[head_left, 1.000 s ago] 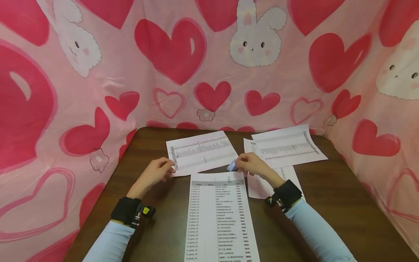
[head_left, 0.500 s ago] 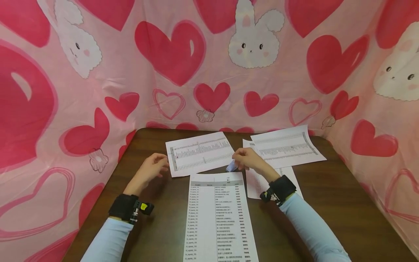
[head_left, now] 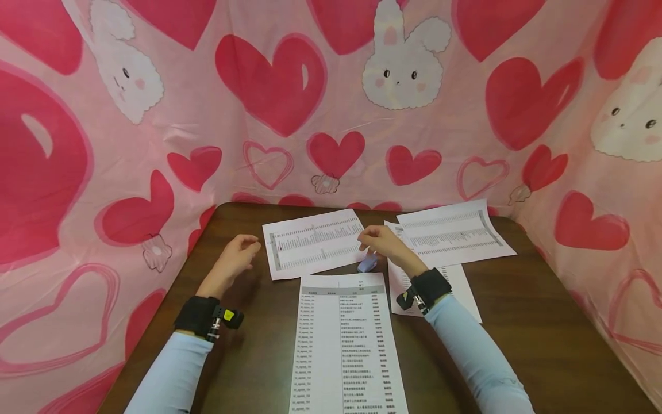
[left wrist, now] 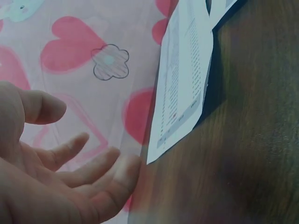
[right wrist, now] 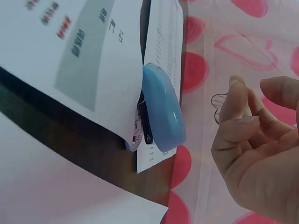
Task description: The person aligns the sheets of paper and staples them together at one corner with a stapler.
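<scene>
A small light-blue stapler stands just beyond the top right corner of a long printed sheet. In the right wrist view the stapler is seen close up, next to the edge of the sheet. My right hand hovers above the stapler, apart from it, its fingers loosely bent and holding nothing. To the left, my left hand is raised over the table beside the left edge of another printed sheet. Its relaxed, slightly bent fingers hold nothing and do not touch the paper.
Two more printed sheets overlap at the right: an upper sheet lies across a lower sheet. All the papers are on a dark wooden table. A pink cloth with hearts and rabbits surrounds its back and sides.
My right hand has come off the stapler, lifting up and to the left. My left hand has drawn back leftward and up from the left sheet's edge. The papers look unmoved.
</scene>
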The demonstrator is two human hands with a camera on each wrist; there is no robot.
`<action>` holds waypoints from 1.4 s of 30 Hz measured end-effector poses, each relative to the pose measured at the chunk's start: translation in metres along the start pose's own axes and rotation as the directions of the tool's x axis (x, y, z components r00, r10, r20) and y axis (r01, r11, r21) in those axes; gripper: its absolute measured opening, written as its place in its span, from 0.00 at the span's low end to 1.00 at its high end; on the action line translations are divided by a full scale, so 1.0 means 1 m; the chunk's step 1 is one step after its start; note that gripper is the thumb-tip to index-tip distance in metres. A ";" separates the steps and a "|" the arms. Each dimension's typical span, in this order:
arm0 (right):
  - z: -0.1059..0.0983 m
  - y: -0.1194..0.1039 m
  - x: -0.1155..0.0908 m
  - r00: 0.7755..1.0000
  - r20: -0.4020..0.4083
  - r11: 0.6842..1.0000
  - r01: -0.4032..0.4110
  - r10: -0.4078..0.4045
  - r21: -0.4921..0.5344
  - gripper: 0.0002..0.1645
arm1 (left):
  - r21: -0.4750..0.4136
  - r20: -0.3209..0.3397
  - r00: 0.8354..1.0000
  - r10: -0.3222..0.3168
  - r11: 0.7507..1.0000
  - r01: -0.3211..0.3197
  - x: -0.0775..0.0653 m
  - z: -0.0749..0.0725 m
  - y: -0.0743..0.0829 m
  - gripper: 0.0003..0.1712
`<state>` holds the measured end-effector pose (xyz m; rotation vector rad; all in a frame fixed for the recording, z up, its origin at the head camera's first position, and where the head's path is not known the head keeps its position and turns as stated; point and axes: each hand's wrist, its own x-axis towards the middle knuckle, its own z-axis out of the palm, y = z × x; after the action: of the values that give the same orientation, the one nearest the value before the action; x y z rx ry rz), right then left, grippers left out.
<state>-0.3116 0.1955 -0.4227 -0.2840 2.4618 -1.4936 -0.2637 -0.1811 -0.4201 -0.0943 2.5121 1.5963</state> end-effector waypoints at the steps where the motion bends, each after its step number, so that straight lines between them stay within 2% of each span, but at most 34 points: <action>1: 0.000 0.000 0.002 1.000 0.002 1.000 0.000 0.000 -0.003 0.22 | 0.004 -0.006 1.000 -0.011 1.000 0.011 0.001 0.000 0.000 0.29; 8: 0.002 -0.003 0.015 1.000 0.007 1.000 -0.019 0.019 -0.014 0.23 | -0.034 -0.007 0.996 -0.091 0.995 0.091 0.012 -0.007 0.002 0.35; 15: 0.001 -0.002 0.030 0.998 0.019 0.998 -0.062 0.062 0.000 0.23 | -0.054 0.006 0.992 -0.122 0.991 0.122 0.022 -0.011 0.003 0.37; 18: 0.002 0.000 0.034 0.998 0.000 0.997 -0.069 0.069 -0.027 0.20 | -0.046 0.015 0.992 -0.126 0.991 0.127 0.027 -0.010 -0.001 0.37; 21: 0.006 -0.001 0.039 0.998 -0.043 0.994 -0.042 0.038 -0.099 0.17 | -0.044 0.021 0.989 -0.145 0.988 0.146 0.032 -0.010 -0.004 0.37; 24: 0.010 -0.002 0.045 0.994 -0.105 0.973 -0.010 -0.015 -0.230 0.16 | -0.060 0.013 0.986 -0.168 0.984 0.169 0.035 -0.009 -0.004 0.37; 28: 0.015 -0.002 0.052 0.985 -0.171 0.922 -0.040 -0.029 -0.386 0.18 | -0.082 -0.009 0.980 -0.198 0.977 0.197 0.039 -0.008 -0.005 0.39; 34: 0.017 0.001 0.055 0.981 -0.189 0.881 -0.128 0.045 -0.456 0.22 | -0.130 -0.031 0.969 -0.246 0.962 0.240 0.041 -0.009 -0.008 0.40; 42: 0.016 0.007 0.054 0.979 -0.178 0.829 -0.179 0.097 -0.530 0.25 | -0.156 -0.031 0.962 -0.271 0.952 0.263 0.042 -0.009 -0.014 0.40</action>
<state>-0.3583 0.1701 -0.4419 -0.0903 2.9128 -0.7453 -0.3046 -0.1939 -0.4357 -0.4791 2.2906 1.6840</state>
